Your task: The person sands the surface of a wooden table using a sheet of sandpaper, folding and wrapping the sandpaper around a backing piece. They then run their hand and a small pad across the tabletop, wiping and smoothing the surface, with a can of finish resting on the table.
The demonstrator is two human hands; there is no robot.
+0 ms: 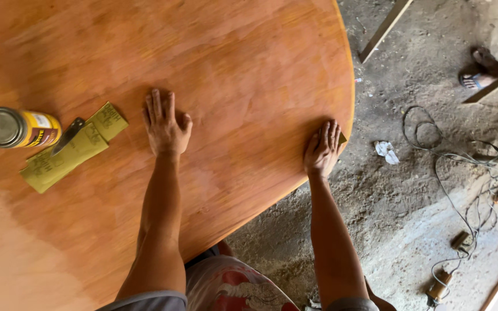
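Fingers of left hand spread flat, palm down on the large round orange-brown wooden table, frame centre. Right hand at the table's right edge, fingers together, pressing a small piece of olive sandpaper, mostly hidden under the hand. Grey dusty floor fills the right side, with a tangled grey cable. Left of frame: folded yellow-green sandpaper sheets, yellow metal can lying on its side, dark-handled tool across the sheets.

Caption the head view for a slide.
Left hand flat on a round wooden tabletop; right hand presses sandpaper at its edge.
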